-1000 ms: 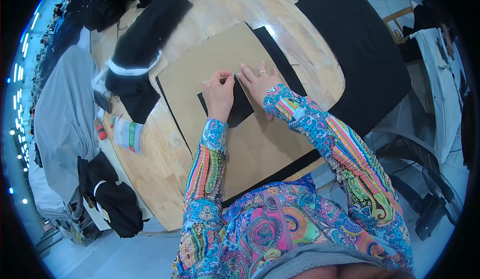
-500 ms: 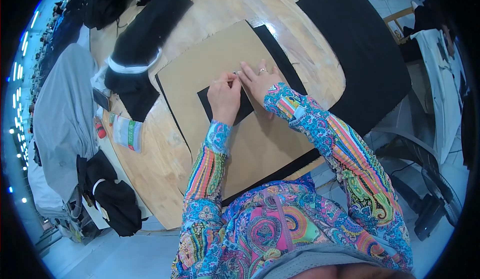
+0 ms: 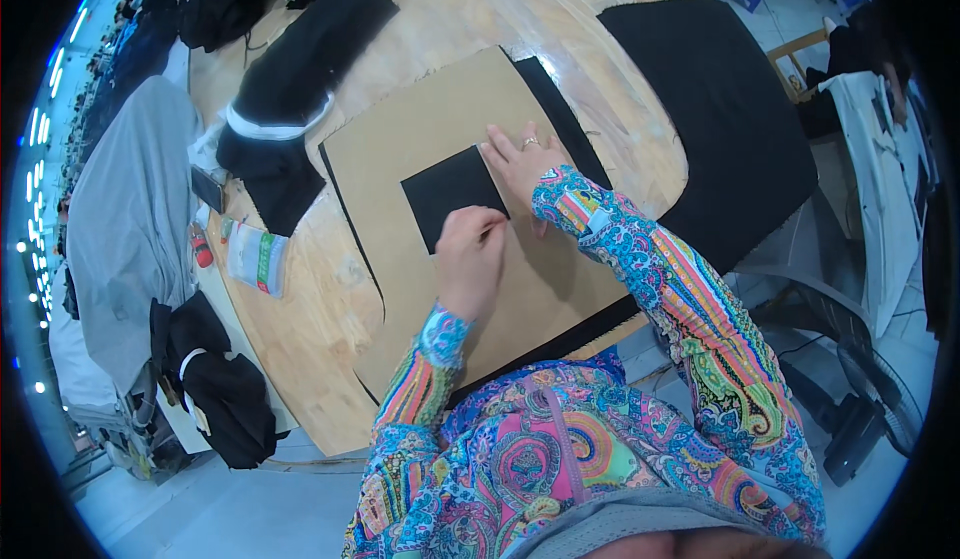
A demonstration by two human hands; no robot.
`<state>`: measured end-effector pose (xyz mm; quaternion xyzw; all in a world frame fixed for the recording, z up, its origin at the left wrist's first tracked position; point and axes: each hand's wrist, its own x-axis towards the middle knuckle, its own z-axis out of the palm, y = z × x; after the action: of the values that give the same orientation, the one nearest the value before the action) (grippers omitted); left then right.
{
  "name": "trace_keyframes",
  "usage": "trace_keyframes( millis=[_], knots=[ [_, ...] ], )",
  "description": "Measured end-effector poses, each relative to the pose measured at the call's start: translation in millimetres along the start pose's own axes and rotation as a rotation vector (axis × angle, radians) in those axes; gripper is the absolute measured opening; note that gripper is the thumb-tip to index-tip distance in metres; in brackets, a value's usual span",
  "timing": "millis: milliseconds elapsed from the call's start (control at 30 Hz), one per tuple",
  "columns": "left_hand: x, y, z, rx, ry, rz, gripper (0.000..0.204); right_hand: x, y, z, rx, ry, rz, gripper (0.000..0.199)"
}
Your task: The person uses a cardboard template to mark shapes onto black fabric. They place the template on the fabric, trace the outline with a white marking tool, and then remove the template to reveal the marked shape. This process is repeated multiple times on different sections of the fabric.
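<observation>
A large tan pattern sheet (image 3: pixel 400 119) lies over a black fabric piece (image 3: pixel 553 99), whose edges show around it. A black rectangle (image 3: pixel 450 189) shows in the sheet's middle; I cannot tell whether it is a cut-out opening or a patch. My left hand (image 3: pixel 470 259) is closed in a pinch at the rectangle's near right corner. Whatever sits between those fingertips is too small or hidden to name. My right hand (image 3: pixel 525 167), a ring on one finger, rests with fingers spread on the sheet just right of the rectangle.
Another black fabric panel (image 3: pixel 715 119) lies at the table's right. At left are a black fabric bundle with a white band (image 3: pixel 285 119), a phone (image 3: pixel 207 189), a clear packet (image 3: pixel 257 259) and a small red object (image 3: pixel 202 249). A fan (image 3: pixel 850 379) stands right of the table.
My left hand has moved toward me, from the rectangle's far right corner to its near right corner, still pinched. My right hand stays nearly in place. The whole view has shifted slightly.
</observation>
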<state>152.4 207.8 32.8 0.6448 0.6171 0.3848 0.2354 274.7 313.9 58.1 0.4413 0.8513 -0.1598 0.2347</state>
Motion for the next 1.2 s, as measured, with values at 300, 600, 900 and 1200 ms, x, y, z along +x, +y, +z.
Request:
trace_keyframes(
  millis=[300, 600, 900, 1200],
  knots=[
    [-75.3, -64.1, -93.8, 0.189, 0.442, -0.142, 0.013, -39.8, 22.5, 34.1, 0.323, 0.27, 0.151, 0.118],
    [-95.7, -85.0, -81.3, 0.2, 0.407, -0.194, 0.021, -76.3, 24.1, 37.1, 0.913, 0.334, 0.252, 0.084],
    [-91.7, -89.7, -82.0, 0.145, 0.475, -0.239, 0.021, -70.3, 43.2, 55.9, 1.155, 0.701, 0.178, 0.048],
    [-97.2, -92.5, -83.4, -0.275, 0.549, -0.352, 0.022, -127.6, 10.5, 48.1, 1.3, 1.086, -0.23, 0.026]
  ],
)
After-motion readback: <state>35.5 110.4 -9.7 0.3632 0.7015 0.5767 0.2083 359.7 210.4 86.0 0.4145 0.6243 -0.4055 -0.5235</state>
